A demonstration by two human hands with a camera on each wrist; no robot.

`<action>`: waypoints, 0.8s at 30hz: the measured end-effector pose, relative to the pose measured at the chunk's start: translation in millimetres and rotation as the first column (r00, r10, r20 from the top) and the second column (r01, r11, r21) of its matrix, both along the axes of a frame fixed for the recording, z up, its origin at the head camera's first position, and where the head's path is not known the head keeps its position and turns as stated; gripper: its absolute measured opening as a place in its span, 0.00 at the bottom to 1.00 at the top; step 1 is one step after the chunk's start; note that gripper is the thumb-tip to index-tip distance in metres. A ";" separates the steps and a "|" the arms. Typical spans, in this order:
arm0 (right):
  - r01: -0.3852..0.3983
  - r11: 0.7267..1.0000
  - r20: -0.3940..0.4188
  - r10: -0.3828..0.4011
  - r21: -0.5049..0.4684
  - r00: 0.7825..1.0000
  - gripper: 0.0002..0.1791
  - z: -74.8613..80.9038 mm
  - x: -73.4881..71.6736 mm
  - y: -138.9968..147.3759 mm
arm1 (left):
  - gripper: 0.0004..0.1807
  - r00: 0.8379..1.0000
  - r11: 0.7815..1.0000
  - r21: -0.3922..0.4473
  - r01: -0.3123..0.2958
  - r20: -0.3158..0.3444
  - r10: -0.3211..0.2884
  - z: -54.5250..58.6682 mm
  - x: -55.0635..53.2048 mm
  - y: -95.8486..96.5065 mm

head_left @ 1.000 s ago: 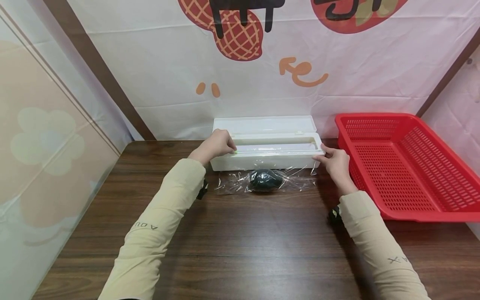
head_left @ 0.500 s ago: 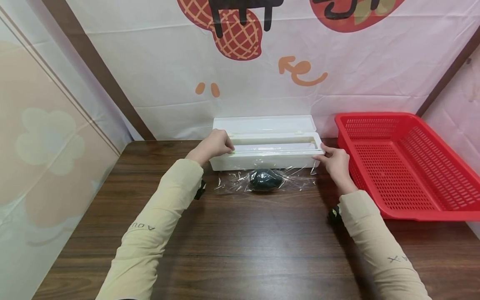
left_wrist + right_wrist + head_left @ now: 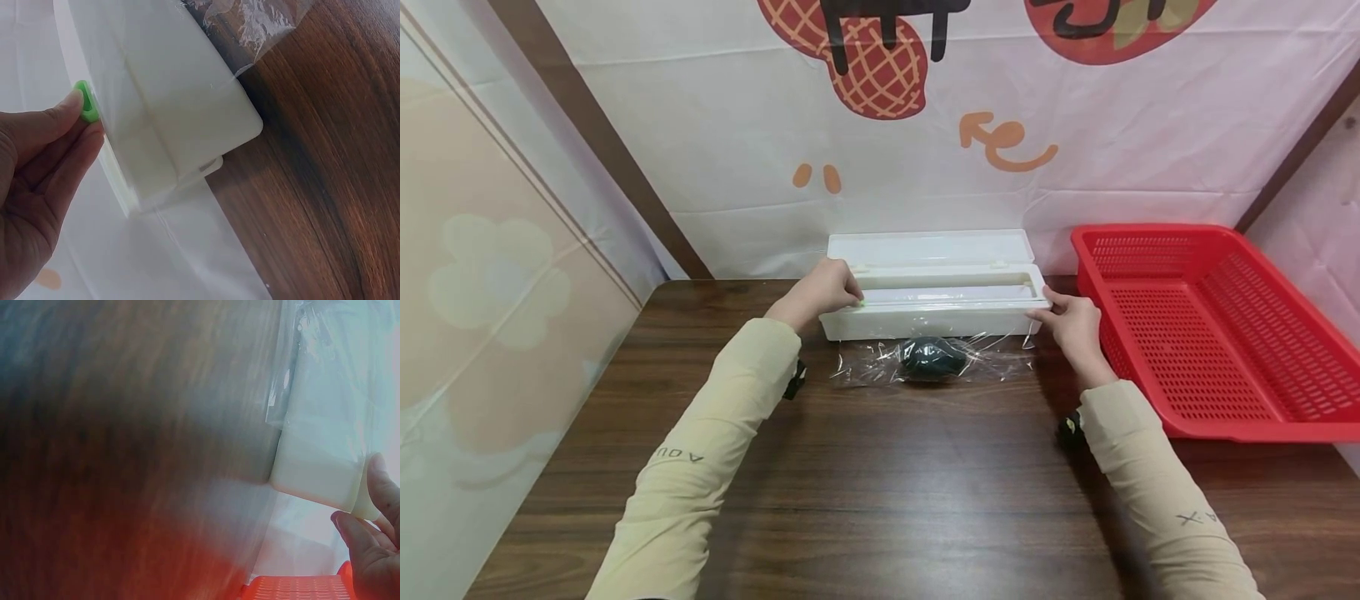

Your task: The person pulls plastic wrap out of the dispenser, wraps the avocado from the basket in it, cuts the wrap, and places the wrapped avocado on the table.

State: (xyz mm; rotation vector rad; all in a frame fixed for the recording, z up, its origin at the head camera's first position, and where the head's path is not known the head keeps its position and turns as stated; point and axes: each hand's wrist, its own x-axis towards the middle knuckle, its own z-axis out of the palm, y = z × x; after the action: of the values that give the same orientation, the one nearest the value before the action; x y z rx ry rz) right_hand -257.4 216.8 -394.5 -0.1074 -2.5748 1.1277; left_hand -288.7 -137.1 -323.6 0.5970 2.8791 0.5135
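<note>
Here, the left hand [image 3: 820, 293] pinches a green slider [image 3: 91, 114], right hand [image 3: 1073, 327] a box [image 3: 940, 323]; red basket [image 3: 1195, 358] fills counter's [image 3: 917, 475] back right corner.

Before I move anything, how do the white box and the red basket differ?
The white box is long and narrow; the red basket is broader. The white box has solid walls and an open lid; the red basket has perforated walls and no visible lid. Both stand on the table.
</note>
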 end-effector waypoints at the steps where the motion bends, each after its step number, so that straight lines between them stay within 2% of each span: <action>1: -0.001 1.000 0.001 0.001 0.000 1.000 0.30 0.2 0.1 0.0 | 0.06 1.000 1.000 -0.002 0.003 -0.001 -0.003 -0.1 -0.2 -0.9; 14: -0.014 1.000 0.005 0.014 0.002 1.000 0.30 0.5 0.8 0.9 | 0.06 1.000 1.000 -0.012 -0.018 -0.019 0.018 -1.7 1.0 -9.9; 24: -0.015 1.000 0.012 0.015 0.009 1.000 0.30 1.6 1.8 -0.1 | 0.05 0.999 1.000 -0.002 -0.008 -0.041 0.008 -2.3 3.0 -17.1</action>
State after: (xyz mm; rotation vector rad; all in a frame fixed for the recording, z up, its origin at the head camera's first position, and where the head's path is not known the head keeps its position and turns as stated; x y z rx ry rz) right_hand -255.6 216.7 -393.0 -0.0934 -2.5952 1.1244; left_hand -285.7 -154.2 -325.8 0.6027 2.9211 0.5056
